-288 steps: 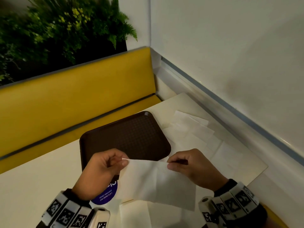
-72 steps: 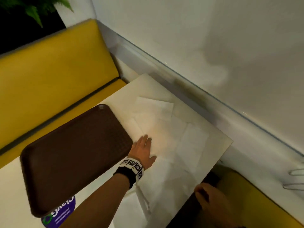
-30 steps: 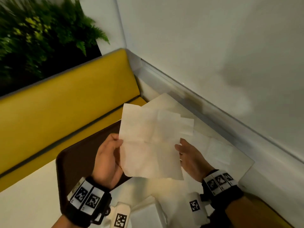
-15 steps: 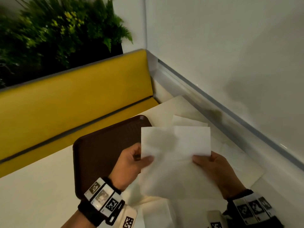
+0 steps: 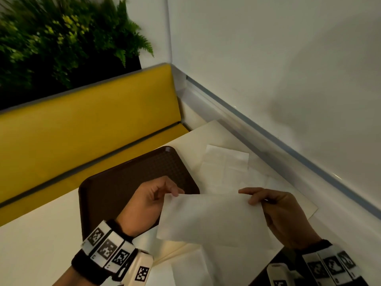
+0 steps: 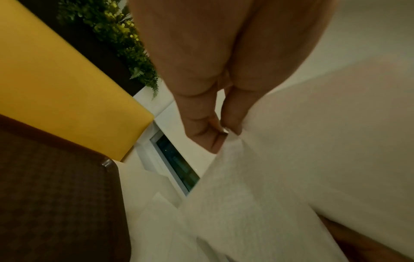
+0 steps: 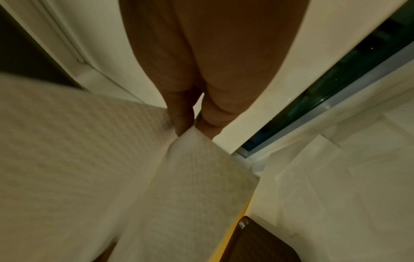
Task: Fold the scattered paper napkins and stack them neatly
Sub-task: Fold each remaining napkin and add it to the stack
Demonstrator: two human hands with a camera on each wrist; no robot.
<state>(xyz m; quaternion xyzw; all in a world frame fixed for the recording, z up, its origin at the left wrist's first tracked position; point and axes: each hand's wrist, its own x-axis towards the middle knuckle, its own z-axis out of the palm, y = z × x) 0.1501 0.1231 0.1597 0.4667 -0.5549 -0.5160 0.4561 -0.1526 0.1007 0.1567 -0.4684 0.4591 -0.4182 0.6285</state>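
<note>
Head view shows that the napkin (image 5: pixel 212 218), open and upright half a second ago, is now folded in half at lower centre, above the tabletop (image 5: pixel 37 240), left hand (image 5: pixel 148 201) and right hand (image 5: pixel 280 215) pinching its top corners, so one fold seems done.

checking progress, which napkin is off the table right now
The napkin pinched at its top corners by the left hand and right hand; the other napkins lie flat on the table.
</note>
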